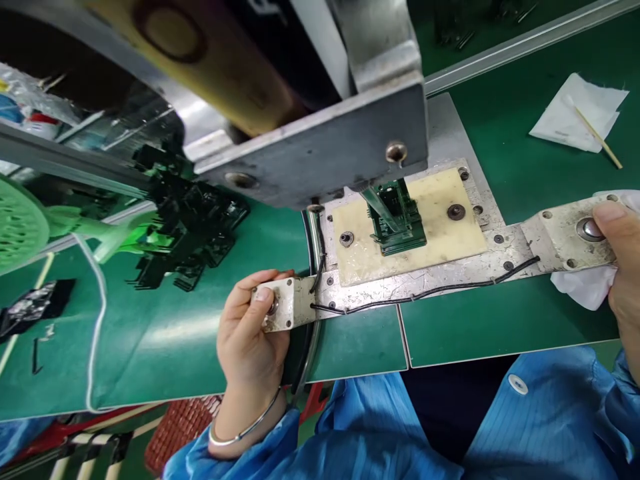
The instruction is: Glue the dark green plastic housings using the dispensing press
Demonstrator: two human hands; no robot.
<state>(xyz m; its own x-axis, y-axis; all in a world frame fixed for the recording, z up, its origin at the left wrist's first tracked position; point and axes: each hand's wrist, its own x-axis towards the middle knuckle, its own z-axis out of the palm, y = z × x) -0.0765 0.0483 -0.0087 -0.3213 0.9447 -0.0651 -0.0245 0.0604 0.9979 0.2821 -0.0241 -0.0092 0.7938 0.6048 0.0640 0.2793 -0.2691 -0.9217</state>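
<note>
My left hand (253, 333) is closed around the left push-button box (281, 305) of a metal press fixture, its thumb lying on the button. At the other end, my right hand (629, 260) grips the right push-button box (565, 233), with the thumb on a round steel button (591, 230). White tissue (585, 287) shows under that box. Between my hands, a green circuit board assembly (397, 223) sits on a cream base plate (440, 190). Right above it hangs the press head (325, 157), and a clear strip-like part slants down from it onto the assembly.
Black plastic parts (185, 220) are piled on the green table (165, 347) left of the press, beside a light green fan (23, 223). A white cable (95, 320) runs down the table. At the back right, a cotton swab (597, 133) lies on white paper (565, 117).
</note>
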